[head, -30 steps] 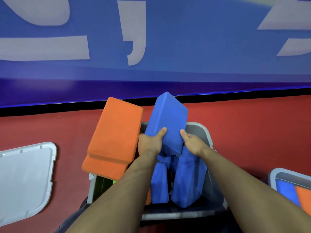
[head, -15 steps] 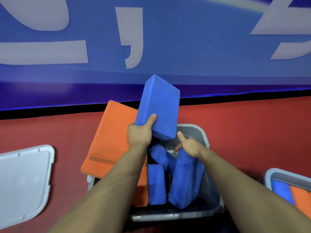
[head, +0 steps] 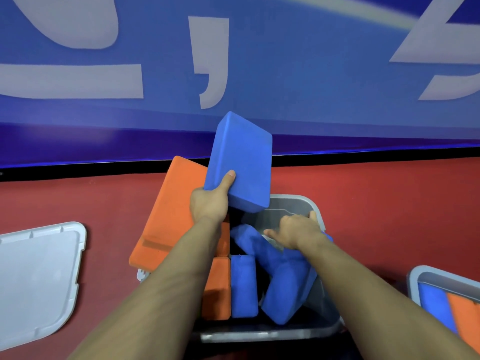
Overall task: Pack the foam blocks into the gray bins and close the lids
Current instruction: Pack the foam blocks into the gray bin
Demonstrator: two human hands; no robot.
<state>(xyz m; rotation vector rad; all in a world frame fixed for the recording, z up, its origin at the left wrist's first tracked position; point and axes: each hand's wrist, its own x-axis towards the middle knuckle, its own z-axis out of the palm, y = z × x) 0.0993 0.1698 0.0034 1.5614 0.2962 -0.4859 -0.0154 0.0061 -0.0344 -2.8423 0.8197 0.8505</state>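
left hand: the left hand (head: 210,206) grips the lower left corner of a blue block (head: 240,162), thumb on its near face, and holds it tilted above the far side of the bin (head: 298,203)
right hand: the right hand (head: 296,231) is inside the bin by the far right corner, fingers spread and fairly straight, fingertips at the right wall; whether it presses the blue foam under it I cannot tell
bin: gray, open, on the red floor (head: 376,203) at the near middle; blue blocks (head: 244,287) stand and lean in its right part, an orange block (head: 217,289) stands at their left
orange slabs: two flat orange slabs (head: 174,211) lie stacked over the bin's left rim, jutting out past it toward the far left
lid: a gray lid (head: 36,279) lies flat on the floor at the left edge, well apart from the bin
second bin: a second bin (head: 420,278) at the near right corner holds blue and orange foam
wall: a blue wall (head: 311,74) with pale lettering stands along the floor's far edge
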